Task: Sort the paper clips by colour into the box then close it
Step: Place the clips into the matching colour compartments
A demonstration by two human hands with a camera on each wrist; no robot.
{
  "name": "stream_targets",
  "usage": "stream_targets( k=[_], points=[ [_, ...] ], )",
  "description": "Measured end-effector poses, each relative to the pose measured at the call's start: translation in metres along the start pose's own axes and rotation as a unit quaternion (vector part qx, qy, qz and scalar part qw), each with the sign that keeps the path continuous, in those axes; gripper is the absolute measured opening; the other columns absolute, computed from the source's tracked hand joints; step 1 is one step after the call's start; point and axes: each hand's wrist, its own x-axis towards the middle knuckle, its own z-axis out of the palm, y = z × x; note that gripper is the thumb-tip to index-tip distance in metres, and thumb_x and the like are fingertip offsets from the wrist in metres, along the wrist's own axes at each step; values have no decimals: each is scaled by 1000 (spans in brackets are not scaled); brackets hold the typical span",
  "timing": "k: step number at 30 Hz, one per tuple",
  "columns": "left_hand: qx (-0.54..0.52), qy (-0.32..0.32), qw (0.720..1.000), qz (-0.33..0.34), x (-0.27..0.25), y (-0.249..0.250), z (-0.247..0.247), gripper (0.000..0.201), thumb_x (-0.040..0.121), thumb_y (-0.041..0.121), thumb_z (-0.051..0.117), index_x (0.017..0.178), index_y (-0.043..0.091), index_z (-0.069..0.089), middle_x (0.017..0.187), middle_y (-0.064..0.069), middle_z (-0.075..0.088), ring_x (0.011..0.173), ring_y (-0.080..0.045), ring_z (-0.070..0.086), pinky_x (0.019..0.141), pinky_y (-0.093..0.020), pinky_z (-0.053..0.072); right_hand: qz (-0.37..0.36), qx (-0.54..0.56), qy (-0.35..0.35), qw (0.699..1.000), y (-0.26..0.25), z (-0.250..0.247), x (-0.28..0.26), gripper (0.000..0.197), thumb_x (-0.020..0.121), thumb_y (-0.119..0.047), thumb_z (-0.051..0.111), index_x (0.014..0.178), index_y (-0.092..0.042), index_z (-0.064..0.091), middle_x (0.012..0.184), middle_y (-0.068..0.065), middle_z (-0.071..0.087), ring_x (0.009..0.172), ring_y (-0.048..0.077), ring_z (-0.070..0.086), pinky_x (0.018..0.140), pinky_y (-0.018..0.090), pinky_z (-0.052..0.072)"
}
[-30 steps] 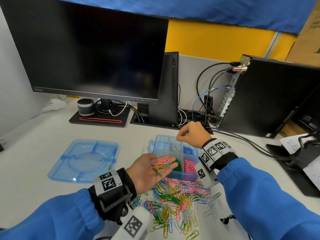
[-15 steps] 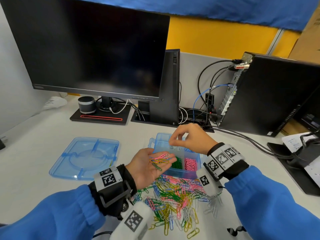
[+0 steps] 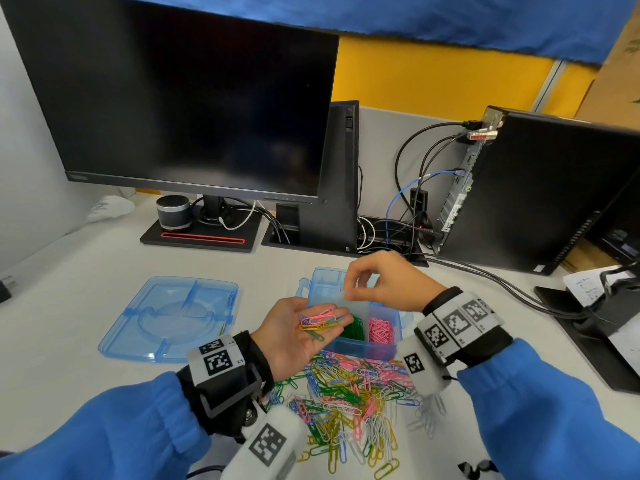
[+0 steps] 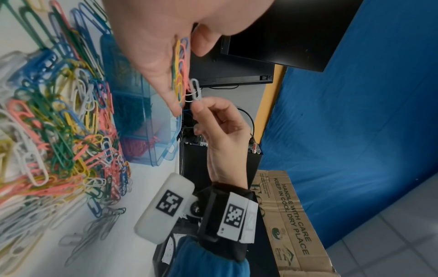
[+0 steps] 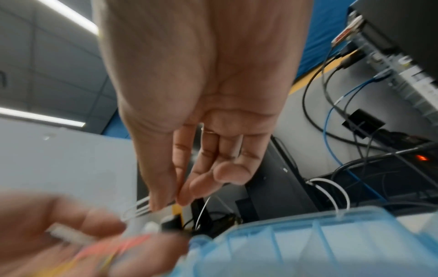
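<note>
My left hand (image 3: 289, 337) lies palm up in front of the blue compartment box (image 3: 360, 349), fingers relaxed, with a small bunch of pink, yellow, green and blue clips (image 3: 320, 322) on it. My right hand (image 3: 348, 294) hovers just above the left fingertips and pinches a white paper clip (image 4: 195, 91) between thumb and forefinger. The box holds green clips (image 3: 354, 329) and pink clips (image 3: 381, 331) in its near compartments; the right hand covers its far ones. A mixed pile of clips (image 3: 349, 396) lies on the desk before the box.
The box's blue lid (image 3: 166, 317) lies flat to the left. Behind stand a monitor (image 3: 194, 109) on its base, a small speaker (image 3: 173, 213), a computer tower (image 3: 533, 195) and loose cables (image 3: 485, 275).
My right hand left the far side of the box, came to the left palm and now pinches a white clip there. The left hand has stayed put.
</note>
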Motion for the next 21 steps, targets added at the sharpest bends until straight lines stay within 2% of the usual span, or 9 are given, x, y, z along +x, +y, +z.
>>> stream_targets(
  k=[2,4,7,8,10,12,14,18,21],
  points=[
    [2,6,1000,2,0,0,0,46,103,22,32,121,-15,53,119,-32,61,112,-41,59,95,-42,48,26,-19,63,997,9,-9,6,9,81,-15,72,73,-19,68,75,-8,68,65,5,58,61,10,42],
    [2,11,1000,5,0,1,0,46,103,23,33,123,-14,52,119,-32,61,112,-41,59,96,-42,48,55,-57,99,992,18,-12,11,9,83,-12,68,75,-17,68,74,-6,67,61,3,54,60,11,40],
    [3,17,1000,8,0,2,1,49,103,25,33,124,-14,52,119,-32,61,114,-41,59,97,-42,47,88,-110,54,988,26,-3,15,6,85,-15,67,84,-15,73,83,-4,69,60,-4,51,60,8,37],
    [5,17,1000,9,0,2,0,50,103,27,32,124,-14,52,119,-32,61,114,-41,59,96,-41,47,88,-112,45,989,26,1,14,6,86,-17,67,87,-16,74,87,-4,70,61,-3,53,61,8,38],
    [6,14,1000,9,1,3,-1,53,103,30,32,125,-14,52,119,-32,61,114,-41,58,96,-41,47,55,-79,61,993,20,6,10,8,87,-21,69,90,-18,75,89,-8,70,67,3,57,65,13,41],
    [0,8,1000,7,3,3,-2,56,102,34,33,124,-14,52,120,-32,60,115,-41,58,98,-41,46,-5,-27,66,997,8,11,4,8,85,-22,72,91,-19,76,87,-12,68,72,7,60,64,10,40],
    [4,-4,1000,4,3,3,-3,60,101,37,32,123,-15,53,122,-33,58,116,-40,57,97,-40,46,-44,-2,41,998,-1,18,-2,12,82,-25,75,93,-20,77,88,-10,68,75,7,61,62,8,40],
    [6,-35,999,-5,2,3,-3,66,100,42,30,120,-16,54,126,-31,57,114,-36,58,100,-40,46,-57,-5,36,998,-6,31,-4,14,79,-31,77,88,-20,77,81,-11,65,74,7,60,62,8,40],
    [11,-41,999,-5,1,3,-2,65,100,43,30,113,-15,57,124,-30,58,102,-33,62,84,-39,54,-45,-21,25,998,-7,35,-4,9,81,-27,75,84,-18,75,78,-15,59,71,3,55,63,8,39]
  ],
)
